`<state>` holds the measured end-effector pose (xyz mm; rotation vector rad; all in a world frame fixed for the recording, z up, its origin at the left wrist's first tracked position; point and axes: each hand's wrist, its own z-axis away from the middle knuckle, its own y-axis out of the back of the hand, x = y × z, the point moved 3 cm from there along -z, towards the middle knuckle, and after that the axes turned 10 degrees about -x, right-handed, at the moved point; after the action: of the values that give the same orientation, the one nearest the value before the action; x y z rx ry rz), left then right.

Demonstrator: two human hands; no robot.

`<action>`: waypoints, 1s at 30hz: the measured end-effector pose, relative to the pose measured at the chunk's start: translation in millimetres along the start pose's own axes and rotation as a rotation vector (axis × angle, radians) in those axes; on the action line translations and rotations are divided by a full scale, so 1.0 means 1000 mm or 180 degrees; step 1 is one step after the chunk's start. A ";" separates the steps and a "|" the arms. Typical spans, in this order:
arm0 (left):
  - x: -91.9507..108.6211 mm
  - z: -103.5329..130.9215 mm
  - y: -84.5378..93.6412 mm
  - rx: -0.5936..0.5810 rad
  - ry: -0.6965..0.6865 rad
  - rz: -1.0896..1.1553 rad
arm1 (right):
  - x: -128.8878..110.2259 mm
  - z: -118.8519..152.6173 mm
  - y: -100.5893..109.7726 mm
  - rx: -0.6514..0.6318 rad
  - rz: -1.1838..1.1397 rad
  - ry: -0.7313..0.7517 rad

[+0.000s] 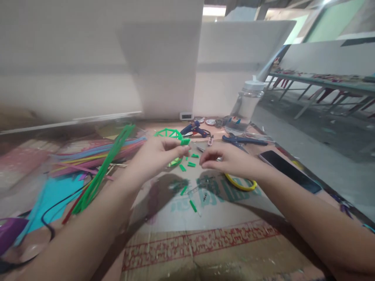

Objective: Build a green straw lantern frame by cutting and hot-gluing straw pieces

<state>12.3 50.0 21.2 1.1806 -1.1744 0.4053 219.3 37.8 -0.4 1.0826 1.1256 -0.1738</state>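
Observation:
My left hand is closed in a pinch on a short green strip piece, raised above the work surface. To its right, my right hand has its fingers curled with the tips close together; whatever they may hold cannot be made out. Partly hidden beneath that hand is a pair of scissors, with a yellow handle loop showing below the wrist and a metal tip beyond the fingers. Several short green pieces lie scattered between and below the hands. Behind the left hand is a green lattice-like frame, partly covered.
A blue glue gun, blue-handled pliers and a water bottle stand or lie at the back. A phone rests at right. Long green strips and colored bundles lie at left, by a black cable.

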 end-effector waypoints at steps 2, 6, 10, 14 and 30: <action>0.003 0.002 0.009 0.0030 0.0007 -0.0190 | 0.002 0.002 -0.011 -0.0561 0.0759 -0.0071; 0.000 0.000 0.009 -0.0088 0.0041 -0.0223 | 0.003 -0.001 -0.039 -0.0877 0.1462 0.0157; -0.001 -0.002 0.003 -0.0213 0.0157 -0.0176 | 0.006 -0.005 -0.055 -0.0933 0.1577 0.0119; 0.003 -0.002 0.003 -0.0252 0.0177 -0.0082 | 0.012 -0.008 -0.069 -0.0782 0.1687 0.0343; 0.005 0.002 0.013 -0.0025 -0.0027 -0.0319 | 0.024 -0.008 0.021 0.0570 0.1171 -0.0178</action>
<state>3.2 52.1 31.5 1.2297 -1.1183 0.3198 238.3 63.8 -7.1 1.4164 0.8548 -0.0136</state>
